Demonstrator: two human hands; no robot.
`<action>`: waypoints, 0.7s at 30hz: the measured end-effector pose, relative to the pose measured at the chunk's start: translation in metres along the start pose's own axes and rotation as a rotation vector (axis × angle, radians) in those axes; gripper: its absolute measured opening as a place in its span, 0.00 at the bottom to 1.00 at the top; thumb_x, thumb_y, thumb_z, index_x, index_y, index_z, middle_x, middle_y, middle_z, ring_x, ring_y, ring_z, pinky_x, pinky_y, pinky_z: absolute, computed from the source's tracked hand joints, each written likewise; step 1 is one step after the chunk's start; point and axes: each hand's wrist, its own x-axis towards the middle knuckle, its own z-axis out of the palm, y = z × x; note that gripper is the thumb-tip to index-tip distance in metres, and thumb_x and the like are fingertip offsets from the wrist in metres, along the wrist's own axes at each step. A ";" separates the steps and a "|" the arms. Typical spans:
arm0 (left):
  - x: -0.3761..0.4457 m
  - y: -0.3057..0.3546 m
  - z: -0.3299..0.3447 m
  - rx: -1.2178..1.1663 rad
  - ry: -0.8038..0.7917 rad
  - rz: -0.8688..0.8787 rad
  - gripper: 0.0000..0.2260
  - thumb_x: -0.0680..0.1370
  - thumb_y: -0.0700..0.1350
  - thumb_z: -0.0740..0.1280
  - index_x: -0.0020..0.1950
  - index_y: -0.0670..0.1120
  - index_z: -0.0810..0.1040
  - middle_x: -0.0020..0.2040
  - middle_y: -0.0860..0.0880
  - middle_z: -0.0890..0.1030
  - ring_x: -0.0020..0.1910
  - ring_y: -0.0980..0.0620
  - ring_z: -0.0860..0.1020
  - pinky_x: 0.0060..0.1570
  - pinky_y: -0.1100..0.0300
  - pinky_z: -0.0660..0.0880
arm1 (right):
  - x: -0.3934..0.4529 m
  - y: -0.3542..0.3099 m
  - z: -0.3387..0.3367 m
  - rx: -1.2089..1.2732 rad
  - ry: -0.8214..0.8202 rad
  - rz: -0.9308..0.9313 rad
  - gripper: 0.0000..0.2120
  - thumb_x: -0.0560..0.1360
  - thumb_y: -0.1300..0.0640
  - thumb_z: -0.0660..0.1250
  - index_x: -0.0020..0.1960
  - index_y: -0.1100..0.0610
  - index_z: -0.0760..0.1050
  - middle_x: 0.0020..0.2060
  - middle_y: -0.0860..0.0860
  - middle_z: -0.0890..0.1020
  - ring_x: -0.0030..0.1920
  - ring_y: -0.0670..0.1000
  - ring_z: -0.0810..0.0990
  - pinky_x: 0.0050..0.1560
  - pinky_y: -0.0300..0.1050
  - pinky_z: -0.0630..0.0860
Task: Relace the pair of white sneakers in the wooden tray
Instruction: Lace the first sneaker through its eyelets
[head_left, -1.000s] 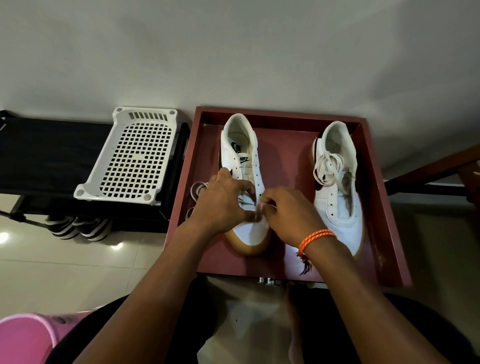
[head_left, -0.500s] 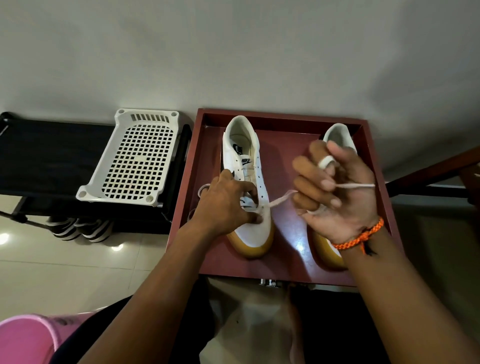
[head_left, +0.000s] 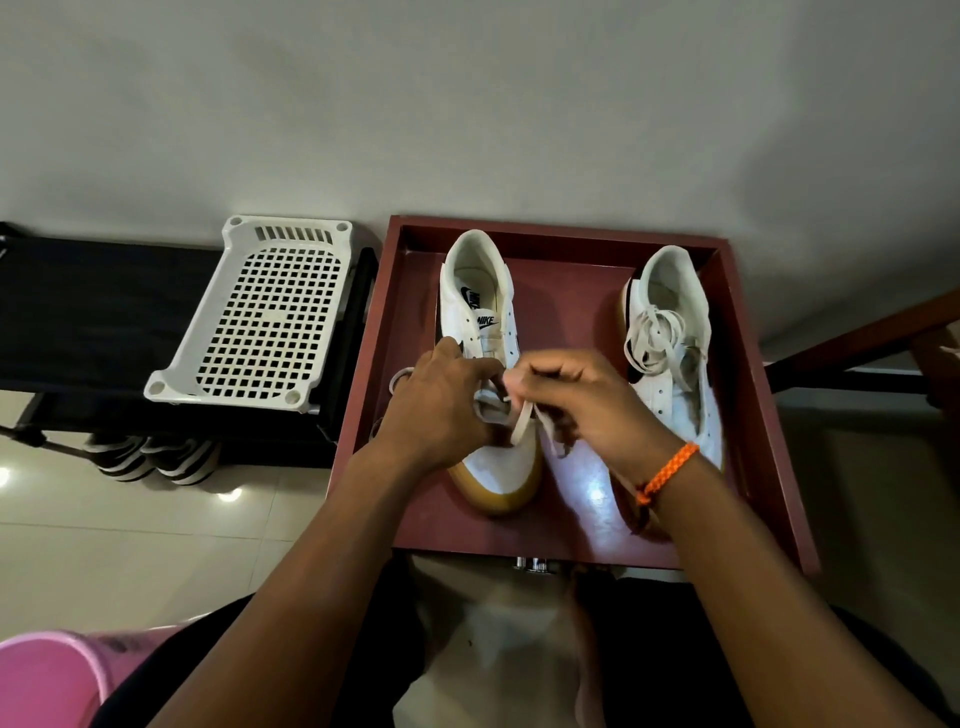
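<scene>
Two white sneakers with tan soles lie in a dark red wooden tray (head_left: 748, 395), toes toward me. My left hand (head_left: 441, 410) rests on the left sneaker (head_left: 480, 312) near its lower eyelets and pinches the lace there. My right hand (head_left: 576, 400), with an orange bracelet at the wrist, grips the white lace (head_left: 522, 423) just above the same shoe's toe. The lace end hangs down between my hands. The right sneaker (head_left: 675, 384) has a loose bundle of lace piled on its tongue.
A white plastic lattice basket (head_left: 260, 322) sits on a black rack (head_left: 88, 312) left of the tray. Striped shoes (head_left: 150, 457) stand under the rack on the tiled floor. A pink tub (head_left: 47, 675) is at the bottom left. A wooden rail (head_left: 857, 338) runs at the right.
My right hand had pulled the lace out to the right over the right sneaker; it has come back down beside my left hand at the left sneaker's eyelets.
</scene>
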 end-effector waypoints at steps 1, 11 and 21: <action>0.000 -0.001 0.001 0.012 0.004 0.007 0.21 0.68 0.59 0.82 0.58 0.57 0.83 0.46 0.54 0.66 0.53 0.45 0.72 0.56 0.42 0.78 | -0.002 -0.007 -0.002 0.162 -0.019 -0.024 0.16 0.82 0.58 0.68 0.39 0.66 0.76 0.27 0.53 0.70 0.27 0.48 0.65 0.30 0.44 0.60; -0.004 0.004 -0.009 -0.031 -0.022 -0.006 0.35 0.62 0.61 0.85 0.60 0.54 0.71 0.53 0.54 0.73 0.54 0.49 0.72 0.54 0.46 0.76 | -0.006 -0.025 -0.021 0.882 0.070 -0.027 0.19 0.78 0.58 0.60 0.29 0.56 0.68 0.26 0.50 0.64 0.29 0.49 0.61 0.34 0.45 0.56; 0.000 -0.011 -0.024 0.077 -0.149 -0.204 0.22 0.72 0.67 0.77 0.43 0.50 0.76 0.41 0.52 0.80 0.42 0.50 0.80 0.41 0.53 0.75 | 0.000 0.026 0.006 -1.067 0.272 0.213 0.10 0.78 0.52 0.66 0.57 0.49 0.81 0.56 0.54 0.81 0.60 0.60 0.75 0.57 0.55 0.76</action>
